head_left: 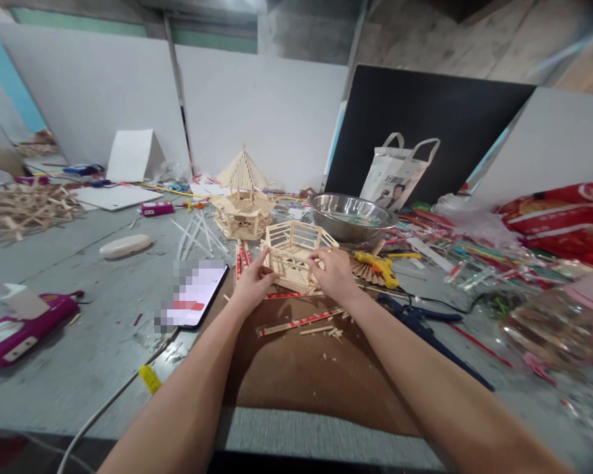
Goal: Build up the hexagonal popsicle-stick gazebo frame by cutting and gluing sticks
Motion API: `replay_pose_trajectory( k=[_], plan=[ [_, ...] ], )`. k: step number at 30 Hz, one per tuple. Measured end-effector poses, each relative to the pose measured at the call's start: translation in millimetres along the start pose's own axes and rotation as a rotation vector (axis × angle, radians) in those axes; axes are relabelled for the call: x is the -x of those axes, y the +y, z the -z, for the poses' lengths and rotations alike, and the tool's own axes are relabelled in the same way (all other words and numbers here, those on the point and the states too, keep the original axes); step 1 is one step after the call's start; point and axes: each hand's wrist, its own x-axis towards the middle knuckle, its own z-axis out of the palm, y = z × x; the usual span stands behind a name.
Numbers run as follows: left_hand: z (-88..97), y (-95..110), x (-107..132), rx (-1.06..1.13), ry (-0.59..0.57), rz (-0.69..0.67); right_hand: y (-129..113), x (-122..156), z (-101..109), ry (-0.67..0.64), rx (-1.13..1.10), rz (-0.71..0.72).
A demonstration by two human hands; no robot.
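From afar I logged stick frame (289,274) pale tan, mat (296,382) brown along grey worktop's (113,289) front edge, glue gun (386,271) yellow, handled tool (411,315) navy, power strip (59,312) magenta and white, bag (558,214) red with white bands.

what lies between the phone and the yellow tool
In the head view, from phone to yellow tool, mainly: the left hand, the small wooden frame, then the right hand.

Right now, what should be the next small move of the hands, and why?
Perhaps steady the wooden frame with the left hand and press gently with the right hand: both touch its sides, and its thin sticks look fragile.
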Motion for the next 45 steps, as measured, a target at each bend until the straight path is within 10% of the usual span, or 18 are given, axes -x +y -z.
replay_pose_trajectory(
  k=[45],
  plan=[
    [0.0, -1.1, 2.1, -0.073, 0.024, -0.011, -0.8, -0.5, 3.9, -0.056, -0.203, -0.155]
  ],
)
